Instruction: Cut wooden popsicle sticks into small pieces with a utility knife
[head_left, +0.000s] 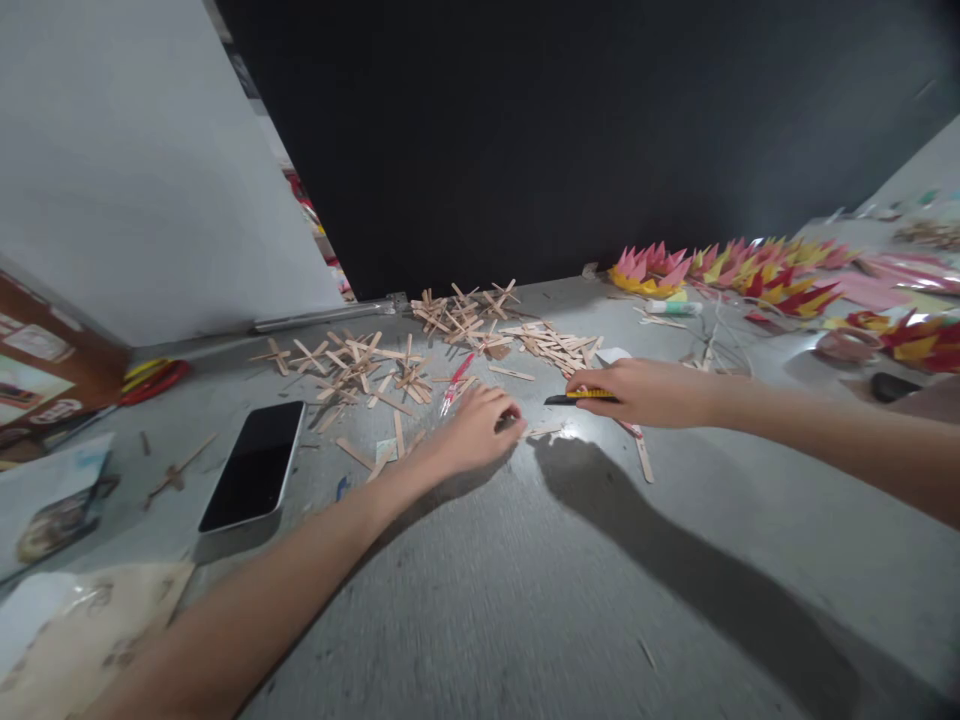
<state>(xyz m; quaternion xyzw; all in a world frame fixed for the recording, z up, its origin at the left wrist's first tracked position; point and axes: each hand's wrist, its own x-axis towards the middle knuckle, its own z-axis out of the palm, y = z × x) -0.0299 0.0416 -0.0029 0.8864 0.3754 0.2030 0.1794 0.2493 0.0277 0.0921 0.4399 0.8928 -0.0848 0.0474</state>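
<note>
My right hand (626, 391) is wrapped round a yellow and black utility knife (592, 395), which points left just above the grey tabletop (480, 600). Left of the blade, my left hand (484, 428) rests low over the table with its fingers curled in toward the thumb; whatever they pinch, if anything, is hidden. Small wood pieces (545, 432) lie between the hands. Behind them is a pile of loose wooden craft sticks (559, 347). Sticks joined into star shapes (352, 362) are heaped further left. One craft stick (645, 458) lies below my right wrist.
A phone (255, 465) lies left of my left forearm. A red pen (459, 380) lies behind my left hand. Pink and yellow paper flowers (651, 270) and a glue stick (675, 308) are at the right back. A black panel (525, 140) stands behind the table.
</note>
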